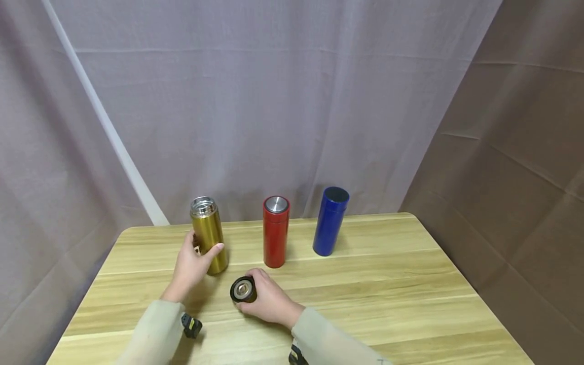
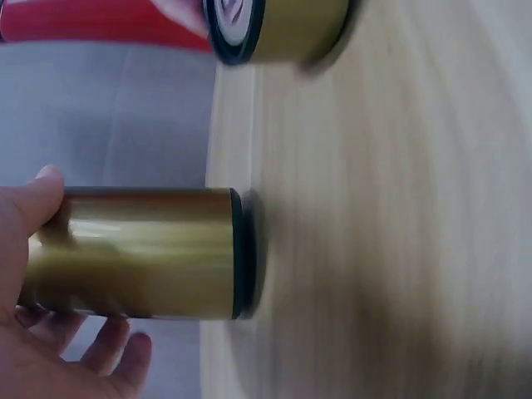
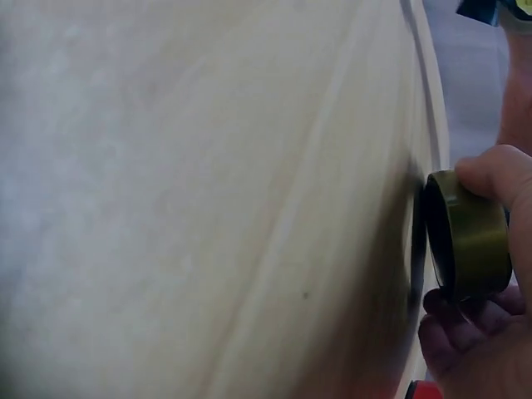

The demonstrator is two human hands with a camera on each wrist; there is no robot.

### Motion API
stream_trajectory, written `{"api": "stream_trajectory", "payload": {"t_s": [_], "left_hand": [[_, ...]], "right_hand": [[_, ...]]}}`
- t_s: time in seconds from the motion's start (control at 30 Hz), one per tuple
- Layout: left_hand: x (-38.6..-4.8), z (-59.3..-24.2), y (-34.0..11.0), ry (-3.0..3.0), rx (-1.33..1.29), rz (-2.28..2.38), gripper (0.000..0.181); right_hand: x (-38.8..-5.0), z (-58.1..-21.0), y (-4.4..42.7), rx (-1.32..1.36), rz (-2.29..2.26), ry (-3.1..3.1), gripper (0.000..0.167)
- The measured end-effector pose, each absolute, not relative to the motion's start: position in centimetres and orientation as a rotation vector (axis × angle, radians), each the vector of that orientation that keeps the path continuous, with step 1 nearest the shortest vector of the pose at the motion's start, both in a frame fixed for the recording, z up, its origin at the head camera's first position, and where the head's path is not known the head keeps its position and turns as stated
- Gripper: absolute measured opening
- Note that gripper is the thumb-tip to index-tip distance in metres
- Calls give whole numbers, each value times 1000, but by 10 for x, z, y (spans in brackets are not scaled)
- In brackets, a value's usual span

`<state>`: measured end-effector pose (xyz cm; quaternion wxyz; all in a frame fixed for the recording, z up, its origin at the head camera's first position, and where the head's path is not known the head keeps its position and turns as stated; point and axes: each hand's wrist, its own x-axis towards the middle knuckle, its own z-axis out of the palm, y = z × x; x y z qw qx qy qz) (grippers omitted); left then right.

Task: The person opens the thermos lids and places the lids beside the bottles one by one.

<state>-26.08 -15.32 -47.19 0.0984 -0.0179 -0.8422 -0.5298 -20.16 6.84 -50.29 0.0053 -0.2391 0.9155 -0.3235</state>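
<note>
On the left of the table stands a gold thermos bottle [image 1: 211,235] with its bare steel mouth showing on top. My left hand [image 1: 193,266] grips its body, thumb in front and fingers round the far side. The bottle's dark base [image 2: 243,253] is at the tabletop in the left wrist view; whether it touches is hard to tell. Nearer to me and a little to the right, my right hand [image 1: 272,300] holds the gold bottle lid [image 1: 243,290] by its sides. The lid's hollow underside faces up in the head view. In the right wrist view, fingers and thumb clasp the lid [image 3: 478,241].
A red thermos bottle [image 1: 276,233] with a steel-topped lid stands behind my right hand. Farther right stands a blue thermos bottle [image 1: 330,223] with a dark top. Behind the wooden table [image 1: 388,284] hangs a grey curtain [image 1: 283,111].
</note>
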Motion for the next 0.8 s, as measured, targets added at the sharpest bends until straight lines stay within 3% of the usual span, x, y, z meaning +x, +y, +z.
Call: {"api": "stream_trajectory", "payload": {"t_s": [0.2, 0.8], "left_hand": [[-267, -474, -160, -2520, -64, -1498, 73], [-265, -477, -162, -2539, -40, -1562, 88]], "right_hand": [[-204, -505, 64, -825, -876, 2951, 66], [-202, -505, 63, -783, -771, 3013, 65]]}}
